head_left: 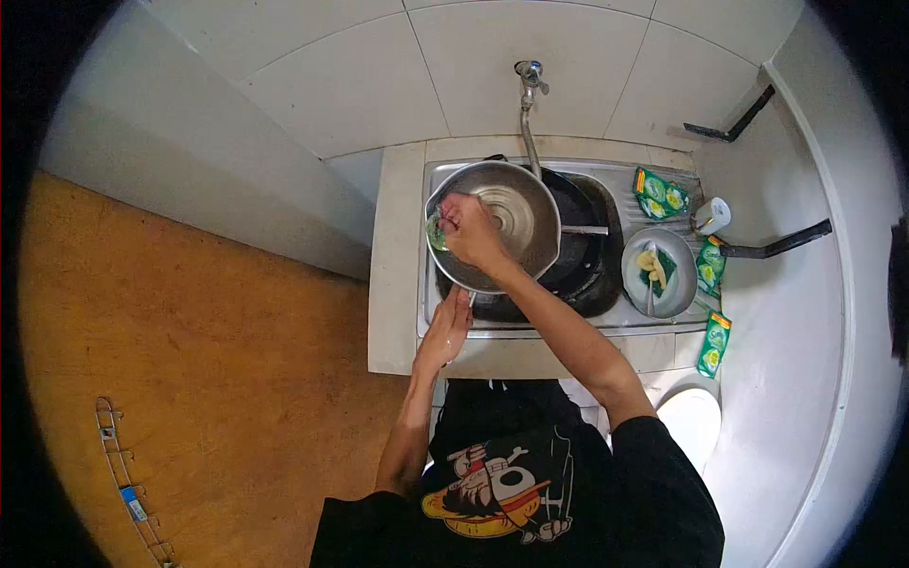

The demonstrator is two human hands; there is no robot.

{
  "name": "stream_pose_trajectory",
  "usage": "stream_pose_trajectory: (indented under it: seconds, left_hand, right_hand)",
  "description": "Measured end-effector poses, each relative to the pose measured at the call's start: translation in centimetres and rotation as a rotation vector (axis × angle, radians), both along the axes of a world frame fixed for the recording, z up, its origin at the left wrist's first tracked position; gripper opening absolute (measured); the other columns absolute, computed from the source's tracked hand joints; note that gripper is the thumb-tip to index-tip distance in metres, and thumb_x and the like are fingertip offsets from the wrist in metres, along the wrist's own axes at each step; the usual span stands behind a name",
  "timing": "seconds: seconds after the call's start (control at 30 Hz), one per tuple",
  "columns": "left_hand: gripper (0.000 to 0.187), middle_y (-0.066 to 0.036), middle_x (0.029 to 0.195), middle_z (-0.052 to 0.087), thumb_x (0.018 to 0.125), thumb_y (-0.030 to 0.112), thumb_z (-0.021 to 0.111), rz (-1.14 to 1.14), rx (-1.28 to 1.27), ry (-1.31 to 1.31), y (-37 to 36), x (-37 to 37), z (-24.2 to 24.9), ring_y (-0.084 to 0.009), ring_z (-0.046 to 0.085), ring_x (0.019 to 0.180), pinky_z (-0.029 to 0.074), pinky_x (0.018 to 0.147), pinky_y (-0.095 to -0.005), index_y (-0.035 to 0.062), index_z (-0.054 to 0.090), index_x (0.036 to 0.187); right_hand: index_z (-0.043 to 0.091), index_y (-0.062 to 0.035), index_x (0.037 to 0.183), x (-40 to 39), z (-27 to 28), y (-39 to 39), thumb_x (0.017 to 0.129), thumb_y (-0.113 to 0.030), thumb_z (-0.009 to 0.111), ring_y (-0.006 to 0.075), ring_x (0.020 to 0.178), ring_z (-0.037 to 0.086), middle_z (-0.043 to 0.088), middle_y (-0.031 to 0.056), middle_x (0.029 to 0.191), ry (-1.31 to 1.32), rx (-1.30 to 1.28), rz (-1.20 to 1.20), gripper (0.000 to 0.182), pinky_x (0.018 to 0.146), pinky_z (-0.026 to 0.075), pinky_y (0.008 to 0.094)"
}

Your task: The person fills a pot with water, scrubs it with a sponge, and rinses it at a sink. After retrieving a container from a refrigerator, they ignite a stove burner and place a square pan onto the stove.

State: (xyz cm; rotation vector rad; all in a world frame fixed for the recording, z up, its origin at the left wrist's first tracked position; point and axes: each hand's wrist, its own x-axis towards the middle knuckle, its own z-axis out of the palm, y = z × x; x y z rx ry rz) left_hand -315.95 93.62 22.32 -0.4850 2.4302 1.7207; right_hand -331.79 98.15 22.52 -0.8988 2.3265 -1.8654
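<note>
A steel pan [516, 213] is held tilted over the sink, its inside facing up. My left hand [449, 327] is closed on the pan's handle, below the rim. Inside the pan, at its left wall, my right hand [464, 225] presses a green scrubber [436, 231] with its fingers curled. Behind and under the pan, a dark pan [578, 241] lies in the sink.
A metal bowl [674, 293] with a spoon and yellow pieces stands on the drainboard. Nearby are a white mug [712, 216] and green packets [660, 194]. The tap [530, 76] rises behind the sink. Black brackets [778, 241] stick out at the right wall.
</note>
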Motion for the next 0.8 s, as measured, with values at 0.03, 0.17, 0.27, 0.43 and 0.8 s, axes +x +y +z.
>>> stream_pose_trajectory:
  seconds: [0.03, 0.17, 0.27, 0.43, 0.8]
  left_hand:
    - [0.051, -0.006, 0.062, 0.044, 0.100, 0.043, 0.027, -0.011, -0.049, 0.031, 0.1, -0.2, 0.3, -0.0161, 0.044, 0.058, 0.039, 0.053, -0.0325, -0.0013, 0.044, 0.118]
    - [0.052, -0.007, 0.064, 0.045, 0.100, 0.043, 0.027, 0.017, -0.060, -0.039, -0.3, -0.2, -0.6, -0.0176, 0.045, 0.059, 0.040, 0.055, -0.0339, -0.0015, 0.044, 0.120]
    - [0.053, -0.003, 0.056, 0.039, 0.100, 0.043, 0.026, -0.029, -0.131, 0.078, -0.1, 0.1, -0.5, -0.0130, 0.035, 0.048, 0.035, 0.047, -0.0310, -0.0043, 0.044, 0.117]
    - [0.052, -0.013, 0.066, 0.049, 0.101, 0.039, 0.027, -0.039, -0.154, -0.005, 0.0, -0.5, 0.6, -0.0238, 0.049, 0.060, 0.042, 0.060, -0.0383, 0.0007, 0.035, 0.135]
    - [0.052, -0.011, 0.061, 0.045, 0.101, 0.039, 0.025, -0.025, -0.206, 0.032, 0.7, -0.5, 0.6, -0.0219, 0.045, 0.055, 0.040, 0.056, -0.0374, -0.0011, 0.038, 0.131]
  right_hand:
    - [0.057, 0.0030, 0.077, -0.1, 0.0, 0.0, 0.068, 0.005, 0.058, 0.0225, 0.061, 0.058, 0.058, 0.0137, 0.065, 0.024, 0.018, -0.025, 0.010, 0.059, 0.046, 0.0331]
    - [0.057, 0.0026, 0.077, 0.2, -0.5, 1.2, 0.068, 0.006, 0.057, 0.0195, 0.060, 0.057, 0.058, 0.0113, 0.064, 0.045, 0.286, 0.223, 0.010, 0.058, 0.046, 0.0314]
    - [0.058, 0.0022, 0.077, -0.1, -0.2, 0.3, 0.068, 0.004, 0.057, 0.0161, 0.060, 0.057, 0.058, 0.0082, 0.063, -0.109, 0.030, 0.066, 0.009, 0.058, 0.045, 0.0307]
    - [0.058, 0.0012, 0.076, -0.7, -0.6, 0.6, 0.071, 0.003, 0.060, 0.0109, 0.063, 0.056, 0.056, 0.0060, 0.063, -0.032, 0.194, 0.152, 0.006, 0.057, 0.045, 0.0270]
    - [0.059, 0.0034, 0.072, -0.5, -2.1, -0.7, 0.066, -0.001, 0.061, 0.0259, 0.064, 0.063, 0.061, 0.0170, 0.066, -0.110, -0.055, -0.204, 0.007, 0.060, 0.047, 0.0364]
